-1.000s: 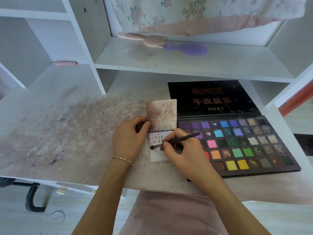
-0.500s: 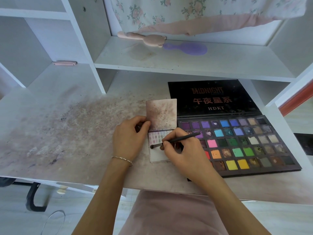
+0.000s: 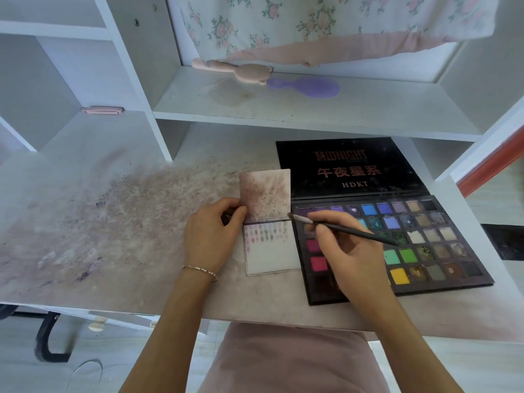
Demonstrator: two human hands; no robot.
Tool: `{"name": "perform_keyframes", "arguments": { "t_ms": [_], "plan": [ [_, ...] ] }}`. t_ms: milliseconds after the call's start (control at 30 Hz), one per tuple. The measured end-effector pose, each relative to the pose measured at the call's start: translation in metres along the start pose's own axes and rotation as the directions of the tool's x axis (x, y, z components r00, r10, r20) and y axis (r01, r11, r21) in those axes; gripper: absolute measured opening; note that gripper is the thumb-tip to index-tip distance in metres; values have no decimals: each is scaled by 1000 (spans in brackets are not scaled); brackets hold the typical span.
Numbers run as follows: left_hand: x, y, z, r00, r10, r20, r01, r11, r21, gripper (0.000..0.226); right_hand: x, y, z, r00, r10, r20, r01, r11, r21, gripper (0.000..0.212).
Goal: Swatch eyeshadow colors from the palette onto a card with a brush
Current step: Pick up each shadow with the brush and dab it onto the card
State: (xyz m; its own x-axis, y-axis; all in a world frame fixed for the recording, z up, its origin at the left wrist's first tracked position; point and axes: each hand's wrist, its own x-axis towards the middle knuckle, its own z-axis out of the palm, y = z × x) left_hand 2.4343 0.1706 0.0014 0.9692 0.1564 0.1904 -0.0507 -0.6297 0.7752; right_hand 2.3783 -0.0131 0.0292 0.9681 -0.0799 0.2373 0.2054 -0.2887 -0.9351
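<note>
Card lies flat on the desk, w/ its stained flap standing up at 12 o'clock of the white page; palette touches or nearly touches its 3 o'clock edge, lid open flat behind at 12.

Done so far, judging by the page: two or three short rows of small swatches across the top strip, pinks at the 9 o'clock end, greens/greys toward the middle. Approx the lower two-thirds of the page is bare. Palette has many pans, several visibly dug into, so lots of colours are plausibly left to swatch. I'd call it early-to-mid, no more.

Left hand sits at 9 o'clock of the card, fingers curled, thumb and fingertips pinching the flap's lower left edge near the fold, holding the card steady and the flap up.

Right hand grips the brush pencil-style, thumb and forefinger closed on the handle just behind the ferrule. Handle runs out toward 4 o'clock over the pans. Bristle tip is at the palette's top-left corner, just off the card's fold at 3 o'clock, above the purple pans; can't tell if it touches powder or hovers. It's clear of the swatched strip, so prob. this is a reload step, not a stroke.

Left to do: pick up pigment, lay the next swatch beside or under the last ones, repeat pan by pan. Loose powder dusts the desk at 9 o'clock, and the flap too.
</note>
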Motion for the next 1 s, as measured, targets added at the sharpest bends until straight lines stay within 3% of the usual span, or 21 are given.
{"name": "perform_keyframes", "arguments": {
  "t_ms": [367,867,1000],
  "plan": [
    [-1,2,-1,1000,4,-8,-4,1000,13,12,-9,20,-43,983,19,-181,-41,992,-123,16],
    [-1,3,-1,1000,21,1,-21,1000,23,11,-16,22,-40,994,-107,-27,94,949,-302,15],
    [-2,3,-1,1000,19,-1,-19,1000,25,11,-15,23,-40,992,-110,-58,88,950,-301,10]
  ]
}}
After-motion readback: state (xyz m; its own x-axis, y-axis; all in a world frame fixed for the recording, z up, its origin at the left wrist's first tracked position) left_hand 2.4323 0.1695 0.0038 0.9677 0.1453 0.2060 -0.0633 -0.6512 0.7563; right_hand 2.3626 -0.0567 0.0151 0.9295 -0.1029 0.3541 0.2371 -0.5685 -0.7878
